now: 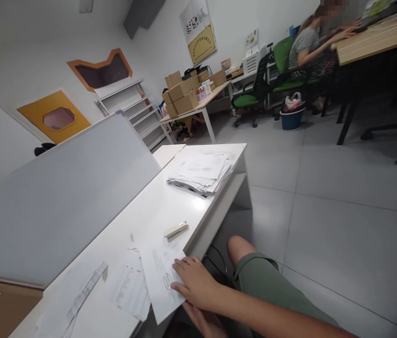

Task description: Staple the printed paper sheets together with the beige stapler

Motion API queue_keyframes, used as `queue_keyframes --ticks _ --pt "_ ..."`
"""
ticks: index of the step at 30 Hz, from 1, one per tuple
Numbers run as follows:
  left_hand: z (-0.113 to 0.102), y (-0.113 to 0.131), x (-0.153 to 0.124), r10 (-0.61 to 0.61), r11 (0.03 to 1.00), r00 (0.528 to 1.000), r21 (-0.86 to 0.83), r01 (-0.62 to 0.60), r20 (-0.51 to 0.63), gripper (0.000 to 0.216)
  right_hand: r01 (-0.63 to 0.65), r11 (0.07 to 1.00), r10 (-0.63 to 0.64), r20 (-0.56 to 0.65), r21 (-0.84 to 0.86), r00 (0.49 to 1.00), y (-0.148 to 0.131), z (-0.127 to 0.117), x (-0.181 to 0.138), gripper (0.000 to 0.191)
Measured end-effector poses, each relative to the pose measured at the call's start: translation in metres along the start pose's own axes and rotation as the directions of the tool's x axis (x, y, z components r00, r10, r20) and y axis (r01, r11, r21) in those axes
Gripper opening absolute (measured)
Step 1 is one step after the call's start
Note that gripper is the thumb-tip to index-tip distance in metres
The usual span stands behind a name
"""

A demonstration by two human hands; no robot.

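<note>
A printed white sheet of paper (161, 281) with an oval stamp lies at a slant near the desk's front edge. My right hand (198, 281) is on its right side, thumb and fingers pressed against the top face. Just below, my left hand (207, 324) grips the lower right edge, partly hidden beneath my right hand and the sheet. Beyond the sheet rests a cream stapler (176, 230), with neither hand touching it. More printed papers (131, 286) lie left of the held sheet.
A thick paper stack (202, 171) sits at the desk's far end. A grey divider panel (68, 197) borders the white desk (138, 216) on the left. Cardboard boxes (184, 94) stand on another table. A person (306, 49) sits at a desk at upper right.
</note>
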State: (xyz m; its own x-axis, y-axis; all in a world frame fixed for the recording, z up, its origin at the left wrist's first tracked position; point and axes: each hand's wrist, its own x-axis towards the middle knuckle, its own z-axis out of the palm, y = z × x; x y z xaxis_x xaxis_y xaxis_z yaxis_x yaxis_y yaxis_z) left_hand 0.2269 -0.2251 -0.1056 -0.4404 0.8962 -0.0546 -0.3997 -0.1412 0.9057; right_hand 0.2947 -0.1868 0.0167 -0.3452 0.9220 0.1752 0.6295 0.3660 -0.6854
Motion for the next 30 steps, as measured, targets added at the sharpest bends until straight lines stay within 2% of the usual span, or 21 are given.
queue_keyframes --ticks 2,4,7,10,13,17,21,25,30 --pt "0.012 0.018 -0.002 -0.125 0.987 0.983 -0.122 0.108 -0.136 0.070 0.081 0.996 -0.082 0.046 0.021 0.996 -0.002 -0.012 0.008 0.042" --pt "0.026 0.037 0.001 -0.186 0.974 0.970 -0.158 0.161 -0.156 0.064 0.147 0.989 -0.147 0.008 0.003 0.989 0.002 -0.023 0.026 0.044" --pt "0.041 0.057 0.011 -0.114 0.986 0.985 -0.136 0.096 -0.132 0.057 0.142 0.985 -0.157 -0.167 -0.096 0.973 0.026 -0.034 0.059 0.050" --pt "0.038 0.066 0.015 -0.003 0.992 0.978 -0.125 -0.023 -0.207 0.056 0.150 0.974 -0.174 -0.139 -0.167 0.975 0.064 -0.033 0.082 0.055" --pt "0.026 0.068 0.014 0.066 0.978 0.962 -0.175 -0.115 -0.265 0.055 0.161 0.980 -0.175 -0.118 -0.118 0.977 0.094 -0.028 0.090 0.059" --pt "0.019 0.068 0.013 0.063 0.961 0.979 -0.254 -0.113 -0.196 0.053 0.186 0.982 -0.188 -0.145 -0.022 0.972 0.108 -0.026 0.090 0.063" --pt "0.030 0.065 0.011 0.049 0.961 0.991 -0.263 -0.080 -0.124 0.055 0.264 0.964 -0.261 -0.149 0.005 0.954 0.110 -0.028 0.090 0.066" --pt "0.042 0.061 0.008 0.004 0.974 0.993 -0.225 -0.030 -0.115 0.056 0.293 0.956 -0.287 -0.173 0.009 0.942 0.110 -0.028 0.092 0.063" --pt "0.048 0.054 0.007 -0.002 0.994 0.999 -0.111 -0.003 -0.046 0.058 0.299 0.954 -0.292 -0.211 0.001 0.933 0.109 -0.026 0.092 0.062"
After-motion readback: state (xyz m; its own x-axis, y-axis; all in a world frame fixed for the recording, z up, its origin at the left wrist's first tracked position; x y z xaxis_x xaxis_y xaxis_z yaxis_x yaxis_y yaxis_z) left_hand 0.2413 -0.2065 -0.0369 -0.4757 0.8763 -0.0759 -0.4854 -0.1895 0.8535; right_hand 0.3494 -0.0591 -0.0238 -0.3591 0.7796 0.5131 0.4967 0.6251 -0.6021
